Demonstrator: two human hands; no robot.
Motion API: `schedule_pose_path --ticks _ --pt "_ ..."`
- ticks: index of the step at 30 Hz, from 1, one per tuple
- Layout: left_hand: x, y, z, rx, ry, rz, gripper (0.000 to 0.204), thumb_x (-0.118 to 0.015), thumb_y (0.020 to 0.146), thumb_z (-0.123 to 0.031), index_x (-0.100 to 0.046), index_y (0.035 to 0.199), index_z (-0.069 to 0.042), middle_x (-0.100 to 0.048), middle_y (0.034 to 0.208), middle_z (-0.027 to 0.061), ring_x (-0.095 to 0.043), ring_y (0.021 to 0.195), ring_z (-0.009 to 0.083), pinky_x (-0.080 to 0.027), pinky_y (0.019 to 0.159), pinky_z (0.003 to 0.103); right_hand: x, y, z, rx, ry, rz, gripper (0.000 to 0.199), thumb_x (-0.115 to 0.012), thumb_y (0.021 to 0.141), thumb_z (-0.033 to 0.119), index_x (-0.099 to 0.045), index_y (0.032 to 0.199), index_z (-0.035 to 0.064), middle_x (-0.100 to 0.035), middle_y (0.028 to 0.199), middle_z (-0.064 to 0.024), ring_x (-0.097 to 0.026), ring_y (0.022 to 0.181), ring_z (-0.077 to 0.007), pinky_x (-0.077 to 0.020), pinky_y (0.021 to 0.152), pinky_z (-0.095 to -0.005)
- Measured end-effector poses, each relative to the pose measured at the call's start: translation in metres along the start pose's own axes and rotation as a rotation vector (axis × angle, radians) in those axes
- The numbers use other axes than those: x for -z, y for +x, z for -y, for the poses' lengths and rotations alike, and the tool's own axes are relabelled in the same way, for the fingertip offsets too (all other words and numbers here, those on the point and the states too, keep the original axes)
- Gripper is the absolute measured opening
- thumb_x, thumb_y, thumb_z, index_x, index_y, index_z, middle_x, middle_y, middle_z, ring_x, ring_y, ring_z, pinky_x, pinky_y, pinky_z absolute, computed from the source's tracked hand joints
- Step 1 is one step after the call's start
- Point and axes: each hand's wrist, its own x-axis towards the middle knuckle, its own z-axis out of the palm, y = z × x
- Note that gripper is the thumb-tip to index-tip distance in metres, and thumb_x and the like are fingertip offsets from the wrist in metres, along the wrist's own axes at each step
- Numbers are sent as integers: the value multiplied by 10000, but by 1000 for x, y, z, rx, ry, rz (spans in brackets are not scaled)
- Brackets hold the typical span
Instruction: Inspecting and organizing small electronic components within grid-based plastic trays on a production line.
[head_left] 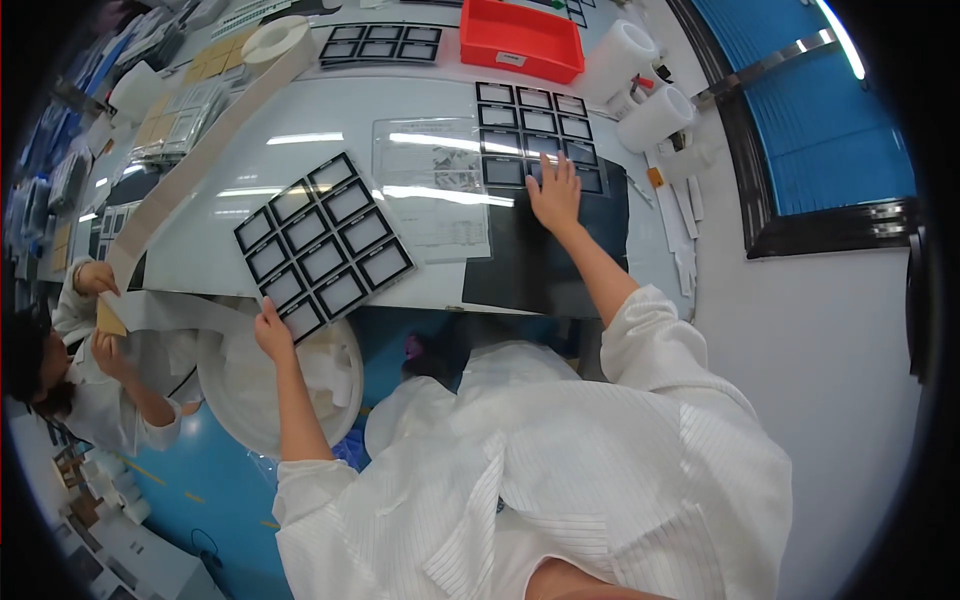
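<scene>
On the table point(300, 150), a tilted tray point(322, 245) lies at the near left, its near corner at the left hand point(272, 332). Right of it lies a clear sheet point(432, 185), and right of that a second tray point(540, 135), its near end under the right hand point(555, 192), which rests where tray meets mat point(545, 265). Behind sits a bin point(520, 40), with rolls point(640, 85) to its right (two, side by side). A strip point(205, 155) runs along the far left to a co-worker's hands point(95, 280). A bucket point(280, 385) stands below the table edge, under the left forearm
</scene>
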Motion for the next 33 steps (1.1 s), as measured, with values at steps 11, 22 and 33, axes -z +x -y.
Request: schedule_pose_path --ticks 11,22,33 --pt "-5 5 15 80 63 14 580 -555 901 -511 -588 744 46 -573 673 160 -501 660 287 -427 657 401 -21 25 -54 195 -109 152 619 -402 925 553 -307 1457 251 -272 1506 -152 -247 1358 -435 -188 1087 -576" --pt "-20 -79 -132 -878 352 165 554 -654 844 -307 -461 1258 7 -439 1316 176 -351 1272 386 -279 1045 496 2 -35 152 122 937 681 283 -578 850 163 -590 1092 17 -650 932 -117 -637 824 -209 -506 722 -313" --pt "-61 -97 -129 -733 402 154 702 -554 861 -504 -421 1334 -2 -421 1376 127 -323 1324 341 -209 1098 508 15 -38 195 -49 642 992 351 -633 768 210 -588 1022 -27 -643 870 -137 -626 775 -206 -497 662 -319"
